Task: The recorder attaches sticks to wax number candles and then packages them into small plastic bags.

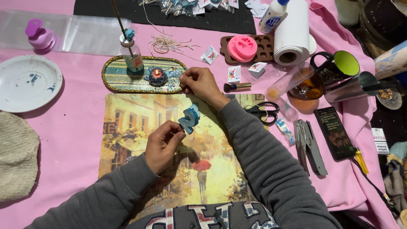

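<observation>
- Our left hand [163, 144] pinches the blue glittery number-shaped candle [189, 118], held upright over the painted street-scene mat [127, 127], near the middle of the table [76, 127].
- Our right hand [199, 82] is closed, fingertips pinched on something too small to tell, just beside the lit tealight holder [157, 75] on the far oval glitter tray [123, 78].
- We judge the flame could scorch a sleeve or soften the candle if either drifts closer.
</observation>
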